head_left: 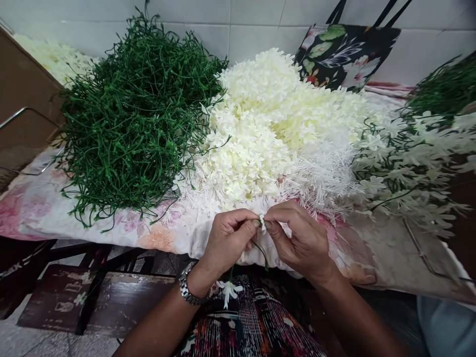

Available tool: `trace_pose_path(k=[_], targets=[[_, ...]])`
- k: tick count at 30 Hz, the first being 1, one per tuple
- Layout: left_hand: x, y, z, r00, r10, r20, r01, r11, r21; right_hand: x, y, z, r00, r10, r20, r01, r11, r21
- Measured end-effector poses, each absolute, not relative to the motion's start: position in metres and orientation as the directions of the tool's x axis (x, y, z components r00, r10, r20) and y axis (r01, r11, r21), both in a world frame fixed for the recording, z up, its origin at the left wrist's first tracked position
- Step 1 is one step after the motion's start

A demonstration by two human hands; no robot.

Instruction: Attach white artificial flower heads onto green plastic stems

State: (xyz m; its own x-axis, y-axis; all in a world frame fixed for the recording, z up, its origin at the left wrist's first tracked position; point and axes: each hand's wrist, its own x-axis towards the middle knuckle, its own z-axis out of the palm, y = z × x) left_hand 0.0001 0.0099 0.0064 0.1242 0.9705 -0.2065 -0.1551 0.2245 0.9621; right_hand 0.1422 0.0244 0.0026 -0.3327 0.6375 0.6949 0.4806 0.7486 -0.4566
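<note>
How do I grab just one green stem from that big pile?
Pinch the thin stem poking out at the near right edge of the green pile. Come from the near side, where it lies over the flowered cloth. It sticks out from the tangle, so it should be easier to pinch than one in the middle, though it could snag.

Your light is soft and moderate, brightest on the cream petals (253, 144) at the middle of the tabletop (126, 230), where fine detail washes out. You have deep shadow below its front edge, with dull glare on the wooden board (134, 297). Wide-angle distortion stretches its right end; white blossoms (439, 168) there read soft.
</note>
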Motion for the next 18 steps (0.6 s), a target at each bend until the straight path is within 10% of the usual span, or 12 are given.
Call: trace_pose_path(k=[18], targets=[[-0.007,0.009,0.001,0.095,0.993,-0.069,-0.026,0.072,0.997,0.141,0.028,0.013,-0.500,0.604,0.621,0.516,0.784,-0.346]])
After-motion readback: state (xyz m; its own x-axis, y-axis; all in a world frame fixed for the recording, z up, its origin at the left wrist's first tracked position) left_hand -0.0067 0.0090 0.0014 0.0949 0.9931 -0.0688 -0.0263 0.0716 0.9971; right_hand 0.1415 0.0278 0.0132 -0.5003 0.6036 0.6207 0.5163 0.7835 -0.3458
